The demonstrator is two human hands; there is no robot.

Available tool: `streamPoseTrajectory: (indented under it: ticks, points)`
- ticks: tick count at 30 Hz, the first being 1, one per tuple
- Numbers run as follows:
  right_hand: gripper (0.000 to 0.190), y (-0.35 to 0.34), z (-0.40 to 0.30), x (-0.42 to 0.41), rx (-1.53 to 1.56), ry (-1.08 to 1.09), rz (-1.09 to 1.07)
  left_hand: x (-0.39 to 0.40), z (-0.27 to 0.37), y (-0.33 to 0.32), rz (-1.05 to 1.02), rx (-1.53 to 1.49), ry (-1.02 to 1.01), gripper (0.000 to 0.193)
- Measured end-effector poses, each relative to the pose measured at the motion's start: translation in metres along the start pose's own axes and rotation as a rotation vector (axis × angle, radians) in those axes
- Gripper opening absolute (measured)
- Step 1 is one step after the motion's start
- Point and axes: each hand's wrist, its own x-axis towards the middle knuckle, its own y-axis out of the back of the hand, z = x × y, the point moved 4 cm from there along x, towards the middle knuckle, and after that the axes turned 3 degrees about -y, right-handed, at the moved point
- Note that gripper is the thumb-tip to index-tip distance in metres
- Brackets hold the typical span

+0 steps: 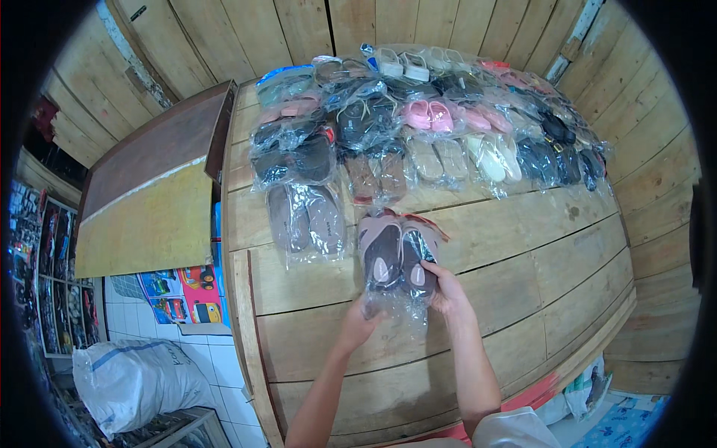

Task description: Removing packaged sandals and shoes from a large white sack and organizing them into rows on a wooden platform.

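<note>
Both my hands hold a pair of mauve-and-dark sandals (pixel 382 249) in a clear plastic bag, above the plank table. My right hand (pixel 447 291) grips the bag's right side, thumb on the right sandal near its pale oval label. At the lower left corner, my left hand (pixel 358 323) pinches the loose plastic; its fingertips are partly hidden by the film. Just left lies a bagged pair of grey slides (pixel 308 221). Beyond the held pair are bagged brown sandals (pixel 375 173) and beige slides (pixel 438 159).
Rows of bagged footwear, including pink clogs (pixel 428 115) and white shoes (pixel 493 157), cover the far part of the wooden table (pixel 532 269). Plank walls (pixel 414 22) rise behind and at right. A yellow-brown board (pixel 145 224) and a white woven sack (pixel 140 381) stand left.
</note>
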Motion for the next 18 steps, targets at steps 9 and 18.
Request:
streamPoseTrajectory:
  ticks: [9,18]
  points:
    - [0.038,0.005,0.033,-0.021,-0.228,-0.083,-0.13,0.033,-0.011,0.019,0.477,-0.099,-0.284,0.042]
    - [0.048,0.04,0.029,-0.017,0.184,0.087,-0.136,0.075,-0.01,0.013,0.083,0.663,-0.037,0.045]
